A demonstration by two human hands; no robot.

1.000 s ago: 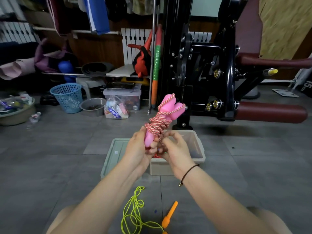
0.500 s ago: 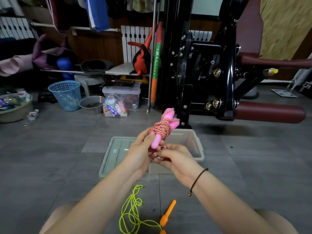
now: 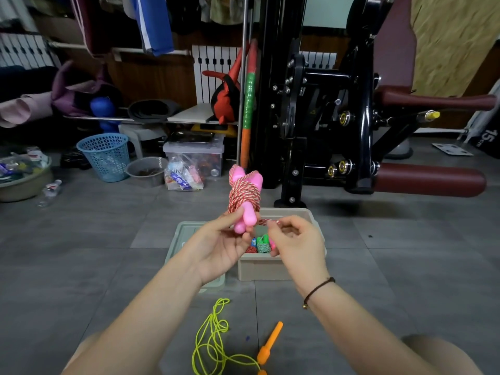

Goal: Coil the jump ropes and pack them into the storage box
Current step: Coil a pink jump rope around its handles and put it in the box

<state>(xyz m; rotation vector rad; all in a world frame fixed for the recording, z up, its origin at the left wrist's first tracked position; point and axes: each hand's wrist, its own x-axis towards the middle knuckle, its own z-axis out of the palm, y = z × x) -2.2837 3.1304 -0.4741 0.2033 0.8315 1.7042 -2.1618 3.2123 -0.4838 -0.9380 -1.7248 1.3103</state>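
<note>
Pink plastic handles, wound with red-and-white cord, make the jump rope bundle (image 3: 244, 196) that your left hand (image 3: 224, 244) grips at its lower end, in the middle of the frame. Your right hand (image 3: 295, 239), just beside it, pinches what seems to be the loose cord end between thumb and fingertips. The risk, I think, is here: if this end is not tucked tight, the wraps can loosen and slide off the handles when you let go. The bundle stands upright, its wraps dense and a little uneven. Below it is the storage box (image 3: 265, 269), open, with other coiled ropes (image 3: 261, 244) inside. At the bottom of the frame a yellow-green rope (image 3: 213, 336) with an orange handle (image 3: 270, 339) lies uncoiled on the floor.
</note>
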